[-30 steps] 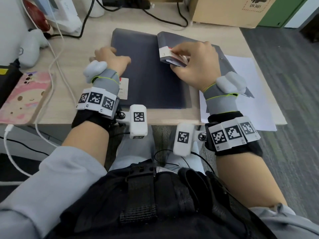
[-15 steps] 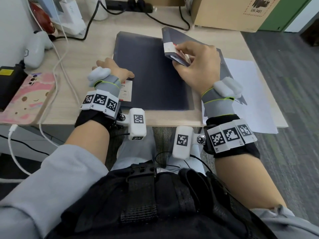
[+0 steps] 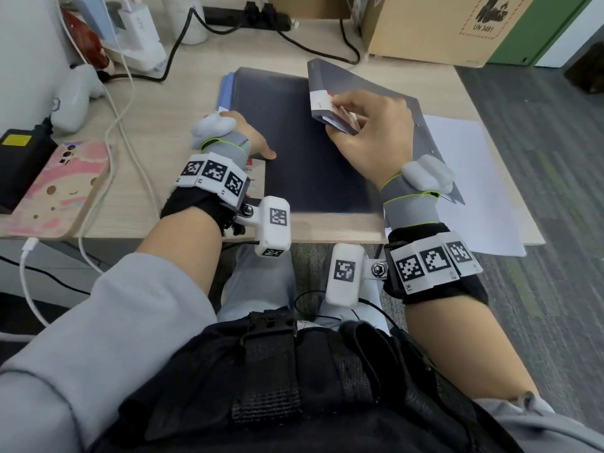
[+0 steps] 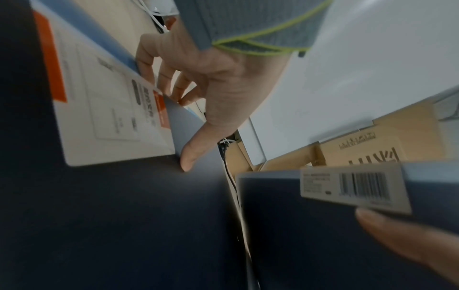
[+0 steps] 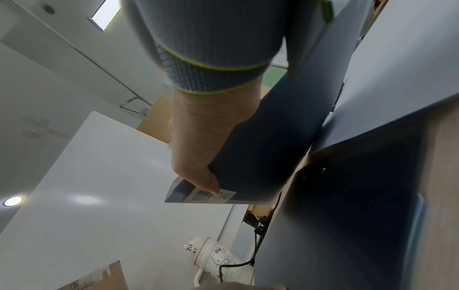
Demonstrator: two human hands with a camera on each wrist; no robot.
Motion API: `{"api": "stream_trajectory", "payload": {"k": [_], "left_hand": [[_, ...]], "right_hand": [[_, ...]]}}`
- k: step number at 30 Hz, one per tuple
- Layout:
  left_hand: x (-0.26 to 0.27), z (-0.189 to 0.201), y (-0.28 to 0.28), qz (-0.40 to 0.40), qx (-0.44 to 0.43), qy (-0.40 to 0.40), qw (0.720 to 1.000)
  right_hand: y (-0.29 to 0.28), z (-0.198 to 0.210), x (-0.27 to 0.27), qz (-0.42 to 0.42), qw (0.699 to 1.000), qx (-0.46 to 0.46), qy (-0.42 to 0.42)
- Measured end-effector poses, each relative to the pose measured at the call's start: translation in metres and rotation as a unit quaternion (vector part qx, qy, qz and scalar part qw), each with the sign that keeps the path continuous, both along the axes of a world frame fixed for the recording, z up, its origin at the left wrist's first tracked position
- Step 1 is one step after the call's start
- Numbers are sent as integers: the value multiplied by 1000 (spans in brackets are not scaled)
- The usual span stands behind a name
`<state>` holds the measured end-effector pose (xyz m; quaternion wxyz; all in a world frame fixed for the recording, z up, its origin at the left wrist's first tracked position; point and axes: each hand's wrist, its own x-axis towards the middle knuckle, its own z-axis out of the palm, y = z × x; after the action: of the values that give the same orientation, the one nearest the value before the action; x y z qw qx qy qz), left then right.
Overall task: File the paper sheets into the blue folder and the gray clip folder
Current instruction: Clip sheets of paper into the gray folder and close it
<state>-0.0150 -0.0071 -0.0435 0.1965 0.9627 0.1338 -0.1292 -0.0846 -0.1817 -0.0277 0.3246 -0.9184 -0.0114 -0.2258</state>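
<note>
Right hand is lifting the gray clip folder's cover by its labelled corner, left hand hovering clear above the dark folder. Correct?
Not quite. The left hand rests on the dark folder, thumb on its cover, as the head view shows. The right hand does hold the gray clip folder by its labelled corner.

Two folders sit on one light wooden desk (image 3: 170, 103): one flat dark blue folder (image 3: 294, 142) and one gray clip folder (image 3: 366, 89) with its cover raised. One loose white paper sheet (image 3: 470, 178) lies at the right. Two hands show, one left hand (image 3: 251, 138) and one right hand (image 3: 372, 132). One pink phone (image 3: 55, 188), one cardboard box (image 3: 434, 24).
</note>
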Motion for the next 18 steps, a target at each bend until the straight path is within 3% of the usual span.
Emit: {"api": "stream_trajectory", "payload": {"k": [5,18], "left_hand": [[-12,4,-22,-52,40,11,998],[-11,19,-27,-69,22,99,992]], "right_hand": [[-2,-1,-2,1,1000,-9,-5],[-7,-6,-2,8,1000,20,-14]]}}
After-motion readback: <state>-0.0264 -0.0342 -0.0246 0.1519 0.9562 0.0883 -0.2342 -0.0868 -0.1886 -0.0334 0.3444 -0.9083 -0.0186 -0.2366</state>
